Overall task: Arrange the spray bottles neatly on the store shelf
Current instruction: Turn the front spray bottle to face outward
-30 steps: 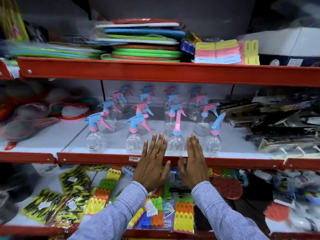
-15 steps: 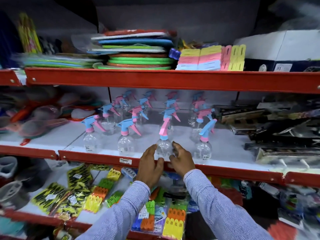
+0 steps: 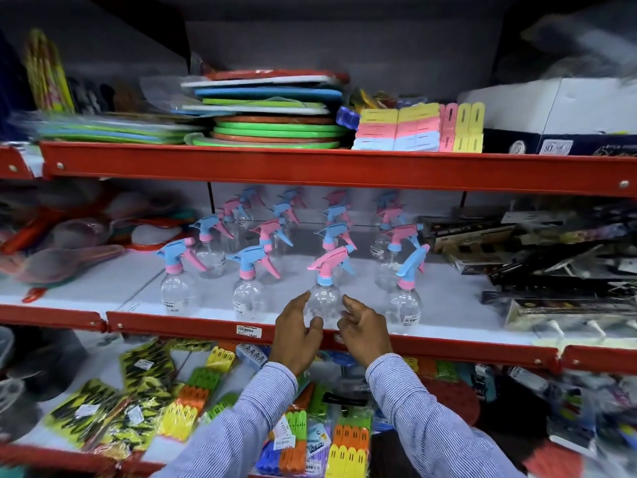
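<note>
Clear spray bottles with pink-and-blue trigger heads stand in four rows on the white middle shelf (image 3: 448,305). The front row holds a bottle at the left (image 3: 177,291), a second (image 3: 248,298), a pink-headed one (image 3: 325,270) and one at the right (image 3: 403,305). My left hand (image 3: 296,332) and my right hand (image 3: 363,329) cup the pink-headed bottle's clear body from both sides at the shelf's front edge. Its nozzle points left. More bottles (image 3: 331,232) line up behind, blurred toward the back.
The red shelf rim (image 3: 206,327) runs under my hands. Stacked coloured plates (image 3: 275,132) and pastel packs (image 3: 413,132) fill the upper shelf. Black boxed goods (image 3: 551,270) crowd the right, strainers (image 3: 69,260) the left. Peg packs (image 3: 348,443) lie below.
My flat hands rose from the shelf rim and closed around the pink-headed front bottle. Its head has turned from facing me to pointing left. The camera moved closer.
</note>
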